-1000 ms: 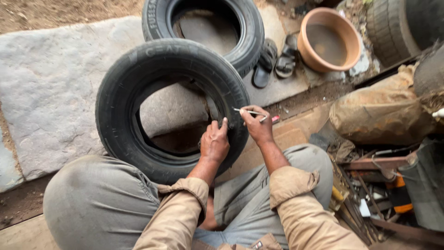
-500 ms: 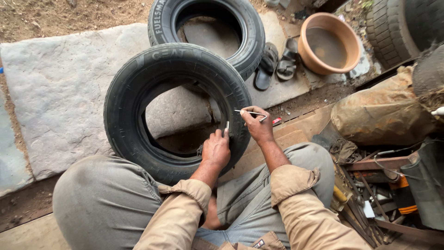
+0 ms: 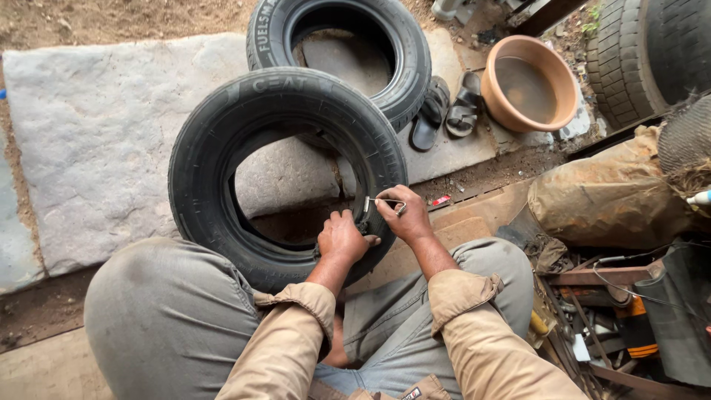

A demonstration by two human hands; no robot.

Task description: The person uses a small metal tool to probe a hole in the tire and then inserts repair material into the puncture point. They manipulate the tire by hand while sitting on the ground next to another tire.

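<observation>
View from a head camera, looking down at a seated person's lap and two hands. A black car tyre (image 3: pixel 222 155) stands upright, leaning between the person's knees, filling the middle of the picture. The left hand (image 3: pixel 342 237) is curled, its fingers pressed against the tyre's inner rim at about 4 o'clock on the tyre's ring. The right hand (image 3: pixel 404 215) sits just beside it, touching the same stretch of rim, with thumb and forefinger pinching a thin metal tool (image 3: pixel 374 200) that points left into the rubber. Both arms wear tan rolled sleeves; the legs are in grey trousers.

Behind the tyre, at 12 o'clock, a second tyre (image 3: pixel 407 67) lies flat on a large grey stone slab (image 3: pixel 96 141). At 1 o'clock from the hands, a pair of dark sandals (image 3: pixel 448 111) rests just beside a terracotta basin (image 3: pixel 529 83) holding murky water. A stack of tyres (image 3: pixel 652 52) stands at the top right corner. At 3 o'clock lies a lumpy brown sack (image 3: pixel 607 200), and below it, toward 4 o'clock, a jumble of rusty metal tools and scrap (image 3: pixel 615 311).
</observation>
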